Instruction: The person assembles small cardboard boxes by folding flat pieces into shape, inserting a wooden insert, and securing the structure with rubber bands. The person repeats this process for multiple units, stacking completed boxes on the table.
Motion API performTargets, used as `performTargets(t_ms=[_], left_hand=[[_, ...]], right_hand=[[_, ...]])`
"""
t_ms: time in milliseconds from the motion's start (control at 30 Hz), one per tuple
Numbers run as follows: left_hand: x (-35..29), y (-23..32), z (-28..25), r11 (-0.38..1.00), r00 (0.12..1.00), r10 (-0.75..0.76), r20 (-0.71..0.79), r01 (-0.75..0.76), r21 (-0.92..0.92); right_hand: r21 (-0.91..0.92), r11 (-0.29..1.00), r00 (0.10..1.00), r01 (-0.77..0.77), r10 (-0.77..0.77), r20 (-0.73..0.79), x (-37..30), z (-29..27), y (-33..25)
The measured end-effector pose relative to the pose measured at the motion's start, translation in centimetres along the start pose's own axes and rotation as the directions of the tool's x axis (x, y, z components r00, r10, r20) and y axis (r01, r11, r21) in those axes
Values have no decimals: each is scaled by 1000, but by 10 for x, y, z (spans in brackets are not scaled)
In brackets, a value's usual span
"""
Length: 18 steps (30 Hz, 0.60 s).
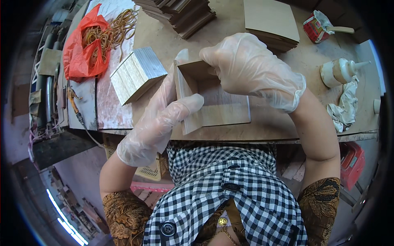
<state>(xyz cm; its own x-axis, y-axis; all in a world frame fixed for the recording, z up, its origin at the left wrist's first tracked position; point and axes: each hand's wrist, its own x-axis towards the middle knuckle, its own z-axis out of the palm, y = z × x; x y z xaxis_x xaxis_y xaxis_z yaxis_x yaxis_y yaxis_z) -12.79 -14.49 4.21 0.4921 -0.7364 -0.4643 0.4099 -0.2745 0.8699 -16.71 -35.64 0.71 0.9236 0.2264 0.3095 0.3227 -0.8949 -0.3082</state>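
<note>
Your left hand (162, 119) pinches the side panel (191, 124) of the wooden box (225, 115), near the counter's (283, 130) front edge; your right hand (252, 67) seems to pinch its far wall, fingertips partly hidden. Square the corner before pressing, evenly.

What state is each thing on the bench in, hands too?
Left hand: gloved, gripping held box's left wall
Right hand: gloved, closed on its far wall
Held box: open toward camera
Other box: set down, lid unclear
Red bag: open, tangled bands inside and spilling out
Red container: open, handle sticking out
Squeeze bottle: nozzle fitted
White cloth: crumpled
Left panel stack: uneven
</note>
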Motion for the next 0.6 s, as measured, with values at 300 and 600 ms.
performTargets(t_ms=[300,600], left_hand=[[1,-22,-34,969,971,199,-135,-174,174],[-16,-17,-39,878,853,454,-259,-378,295]], right_hand=[[-118,983,954,-141,167,249,6,-33,-14],[-54,997,980,47,-56,-191,-21,-28,-9]])
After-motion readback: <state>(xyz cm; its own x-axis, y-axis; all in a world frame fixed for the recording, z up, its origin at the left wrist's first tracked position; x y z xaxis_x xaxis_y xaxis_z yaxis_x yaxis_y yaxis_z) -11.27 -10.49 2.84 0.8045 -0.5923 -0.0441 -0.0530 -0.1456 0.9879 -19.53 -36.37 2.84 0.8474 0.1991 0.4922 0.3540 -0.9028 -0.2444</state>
